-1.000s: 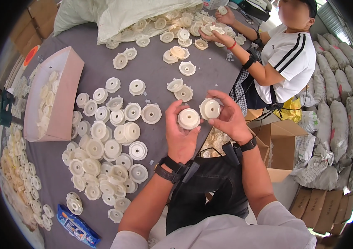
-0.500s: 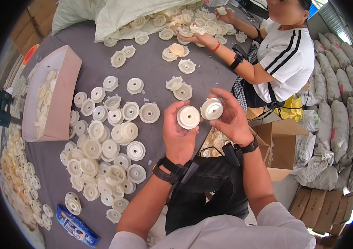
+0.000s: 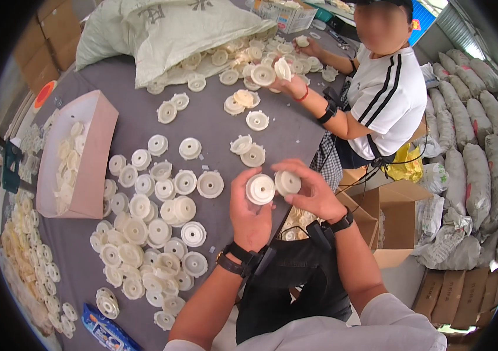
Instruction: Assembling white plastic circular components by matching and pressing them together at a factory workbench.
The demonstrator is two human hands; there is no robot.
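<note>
My left hand (image 3: 250, 213) is closed round a white round plastic part (image 3: 260, 189) with a stepped face and a small hole in its middle. Close beside it, my right hand (image 3: 318, 196) grips a second white plastic part (image 3: 287, 183) between thumb and fingers. The two parts are side by side; whether they touch I cannot tell. Both hands are above the table's right edge. Just beyond them, a pair of similar parts (image 3: 253, 155) lies on the grey cloth (image 3: 214, 140). To the left, many more lie in a heap (image 3: 143, 251).
A pink-white box (image 3: 94, 152) with parts in it stands at left. A woven sack (image 3: 167, 35) spills parts at the back. Across the table corner, a co-worker (image 3: 386, 88) holds parts. An open carton (image 3: 398, 216) stands right of my legs; a blue packet (image 3: 108, 330) lies near left.
The view has shifted, so the table appears lower. My right hand has turned its part, which now shows less of its face. The co-worker's nearer hand has lifted parts up.
</note>
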